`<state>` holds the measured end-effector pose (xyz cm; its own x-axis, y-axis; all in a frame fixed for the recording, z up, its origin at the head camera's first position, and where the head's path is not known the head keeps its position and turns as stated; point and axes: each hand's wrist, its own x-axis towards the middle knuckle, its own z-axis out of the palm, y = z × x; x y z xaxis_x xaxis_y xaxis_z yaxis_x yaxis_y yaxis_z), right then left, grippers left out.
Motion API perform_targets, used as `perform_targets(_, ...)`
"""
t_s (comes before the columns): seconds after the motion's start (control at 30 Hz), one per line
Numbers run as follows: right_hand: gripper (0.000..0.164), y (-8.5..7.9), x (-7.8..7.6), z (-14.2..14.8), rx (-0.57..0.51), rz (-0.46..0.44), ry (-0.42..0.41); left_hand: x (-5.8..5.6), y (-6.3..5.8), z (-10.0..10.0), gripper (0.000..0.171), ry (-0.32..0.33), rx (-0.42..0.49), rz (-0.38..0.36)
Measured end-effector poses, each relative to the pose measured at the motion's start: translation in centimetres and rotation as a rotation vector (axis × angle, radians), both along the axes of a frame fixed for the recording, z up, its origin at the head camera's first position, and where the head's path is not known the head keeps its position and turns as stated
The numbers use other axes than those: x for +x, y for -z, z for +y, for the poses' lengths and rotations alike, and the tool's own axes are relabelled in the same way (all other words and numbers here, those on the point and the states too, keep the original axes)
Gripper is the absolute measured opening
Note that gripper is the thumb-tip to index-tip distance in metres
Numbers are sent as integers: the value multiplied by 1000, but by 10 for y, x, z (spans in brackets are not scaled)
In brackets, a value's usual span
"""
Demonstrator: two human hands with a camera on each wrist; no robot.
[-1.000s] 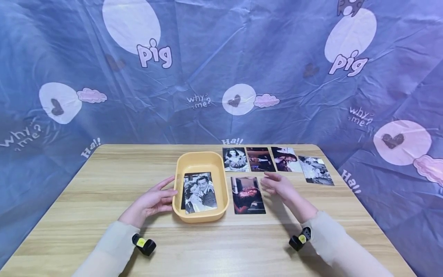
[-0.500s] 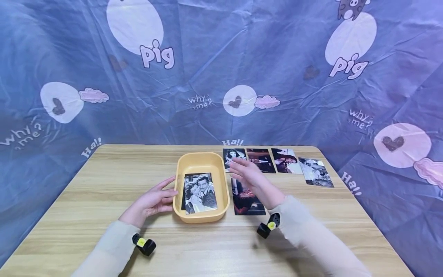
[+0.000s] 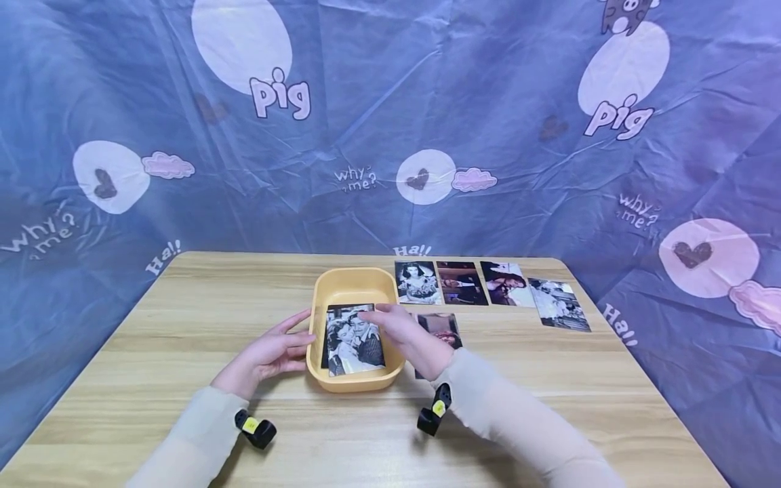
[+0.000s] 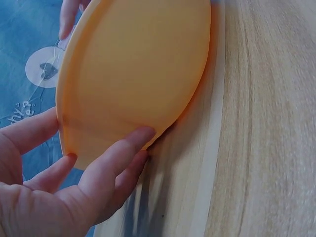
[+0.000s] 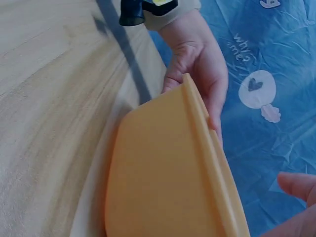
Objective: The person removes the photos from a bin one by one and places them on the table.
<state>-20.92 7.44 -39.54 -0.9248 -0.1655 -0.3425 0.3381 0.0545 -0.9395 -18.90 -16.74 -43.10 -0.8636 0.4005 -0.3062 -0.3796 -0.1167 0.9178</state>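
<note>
In the head view a yellow plastic tray (image 3: 388, 291) stands on the table, holding a black-and-white photo (image 3: 354, 349) of a couple. Another dark photo edge shows beneath that one. My left hand (image 3: 277, 352) holds the tray's left side; in the left wrist view its fingers (image 4: 118, 153) lie against the outer wall and rim. Over the tray's right rim reaches my right hand (image 3: 405, 332), its fingers just above or touching the photo's upper right corner; which one I cannot tell. Nothing shows in its grip. A reddish photo (image 3: 441, 325) lies partly hidden under the right forearm.
Along the back right of the wooden table (image 3: 183, 325) lie several more photos, among them a black-and-white portrait (image 3: 418, 282) and a tilted photo (image 3: 558, 303) at the far right. A blue printed cloth (image 3: 342, 224) hangs behind the table.
My right hand has moved left, from beside the reddish photo, across it and over the tray's right rim. The left hand and the tray have stayed in place.
</note>
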Motion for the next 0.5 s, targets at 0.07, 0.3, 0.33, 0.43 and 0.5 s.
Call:
perform_targets(0.07, 75, 2, 0, -2, 47, 11, 21, 0, 0, 0, 78, 3, 2, 1)
perform_targets(0.3, 78, 9, 2, -8, 51, -35, 73, -1, 0, 0, 78, 6, 12, 0)
perform_targets(0.33, 78, 10, 2, -8, 45, -40, 73, -1, 0, 0, 78, 6, 13, 0)
perform_targets(0.43, 79, 13, 2, -10, 27, -60, 69, -1, 0, 0, 78, 4, 6, -2)
perform_targets(0.5, 79, 15, 2, -11, 23, -73, 65, -2, 0, 0, 78, 2, 0, -5)
